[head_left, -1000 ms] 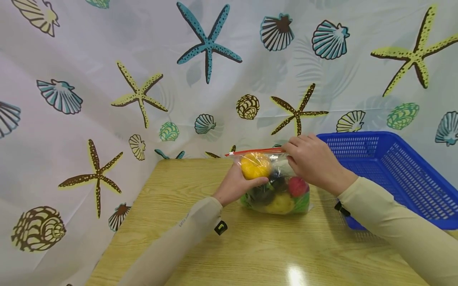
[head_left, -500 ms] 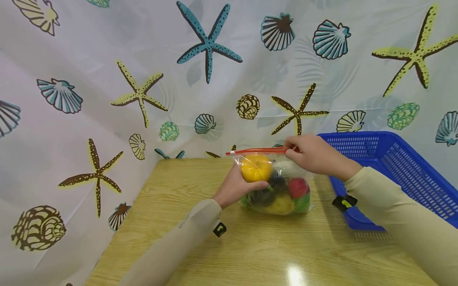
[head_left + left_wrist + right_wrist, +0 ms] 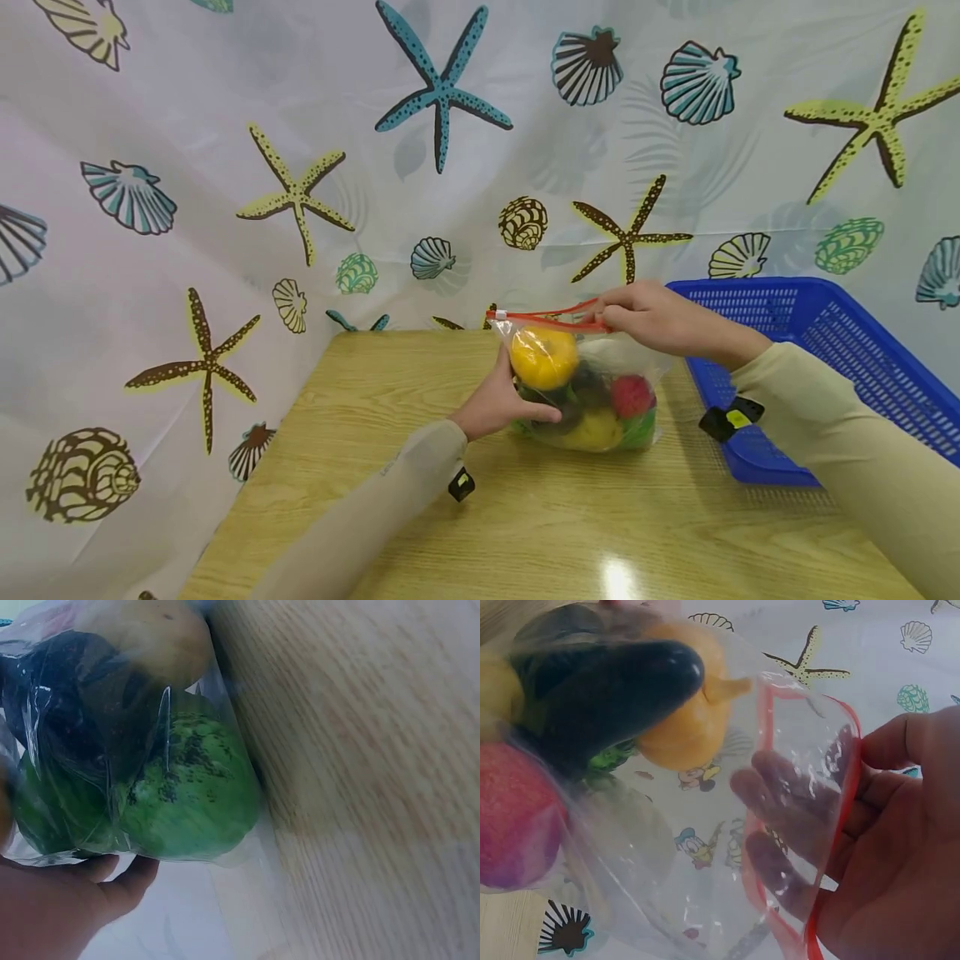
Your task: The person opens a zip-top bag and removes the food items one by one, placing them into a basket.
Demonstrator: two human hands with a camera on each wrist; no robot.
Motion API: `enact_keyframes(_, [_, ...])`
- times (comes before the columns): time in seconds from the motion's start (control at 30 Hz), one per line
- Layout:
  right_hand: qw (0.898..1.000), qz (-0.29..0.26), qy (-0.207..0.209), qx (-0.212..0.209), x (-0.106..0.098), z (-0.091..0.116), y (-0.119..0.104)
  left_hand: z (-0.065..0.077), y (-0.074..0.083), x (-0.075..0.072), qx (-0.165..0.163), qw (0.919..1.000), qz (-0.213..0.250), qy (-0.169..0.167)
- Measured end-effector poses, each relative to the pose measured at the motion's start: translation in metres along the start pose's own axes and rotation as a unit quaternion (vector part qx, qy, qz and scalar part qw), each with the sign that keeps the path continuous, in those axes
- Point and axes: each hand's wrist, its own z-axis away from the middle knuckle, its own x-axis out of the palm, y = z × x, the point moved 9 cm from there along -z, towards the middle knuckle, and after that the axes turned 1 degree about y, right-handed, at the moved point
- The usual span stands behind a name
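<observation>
Gripped by left hand (image 3: 501,402) and right hand (image 3: 651,321), a clear bag (image 3: 588,385) holds a yellow pumpkin (image 3: 543,357) and dark eggplant (image 3: 630,694).

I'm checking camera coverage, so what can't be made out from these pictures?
Left hand: most fingers, head view, hidden behind the red-edged bag.
Pale item in the bag: its kind, head view, blurred by the clear wall.
Blue basket: right part, head view, cut off by the picture's edge; near part covered by the right sleeve.
Left sleeve lettering: head view, too small.
</observation>
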Motion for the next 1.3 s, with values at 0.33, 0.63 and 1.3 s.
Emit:
enact_keyframes(0.33, [0.997,-0.018,0.004,0.074,-0.007,0.000,0.009,-0.005,0.010,0.006,0.048,0.9984,-0.010,-0.029])
enact_keyframes(0.63, [0.988,0.028,-0.138,0.071,0.019,0.004,0.006,-0.006,0.006,0.017,0.026,0.9973,0.007,-0.069])
enact_keyframes(1.3, [0.945,0.207,-0.206,0.144,0.035,0.000,0.017,-0.002,0.002,0.016,-0.011,0.9985,0.000,-0.054])
